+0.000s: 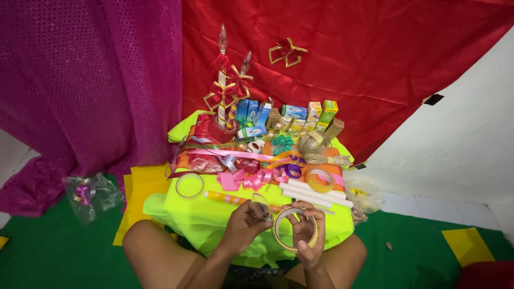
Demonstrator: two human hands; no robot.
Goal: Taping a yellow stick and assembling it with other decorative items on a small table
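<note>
Gripping a yellow-rimmed roll of clear adhesive tape (295, 229) through its hollow core, the right hand (309, 235) steadies it over the lap, in front of the neon-yellow covered tabletop (176, 211). The left hand (245, 225) pinches the tape's free end, fingers (261, 210) narrowed, apparently peeling it. Pink ribbon bows (251, 179) and white paper tubes (313, 194) lie beyond.
</note>
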